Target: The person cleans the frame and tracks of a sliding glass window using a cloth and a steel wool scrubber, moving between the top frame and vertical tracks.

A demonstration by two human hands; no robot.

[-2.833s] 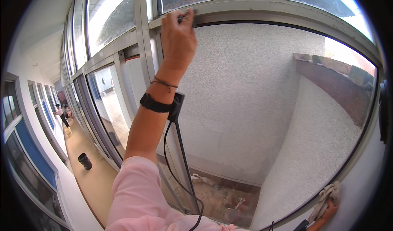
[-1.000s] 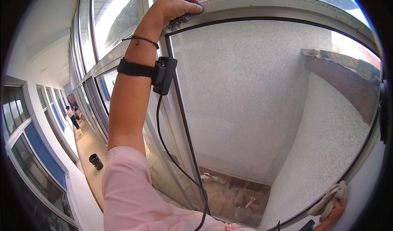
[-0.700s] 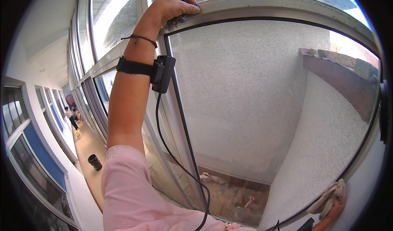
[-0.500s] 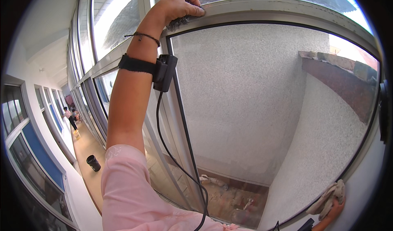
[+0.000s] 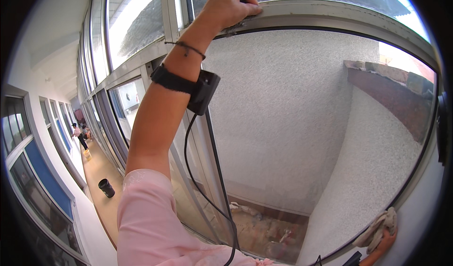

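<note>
Raised high, my left hand is closed on a dark grey, wiry scouring pad, pressed to the upper rail of the metal window frame. Most of the pad is hidden under the fingers. A black strap with a box-like device sits on my left forearm, and a black cable hangs from it. At the lower right, my right hand grips a beige cloth by the window's lower right edge. Below the rail is a large glass pane.
On the left a corridor runs away, with a black bucket on its tan floor and a yellow bucket farther off. Another person stands down there by the wall. A rough pale wall rises outside the glass.
My left hand has slid to the right along the upper rail with the scouring pad, the forearm and cable following. My right hand and the cloth stay in place.
</note>
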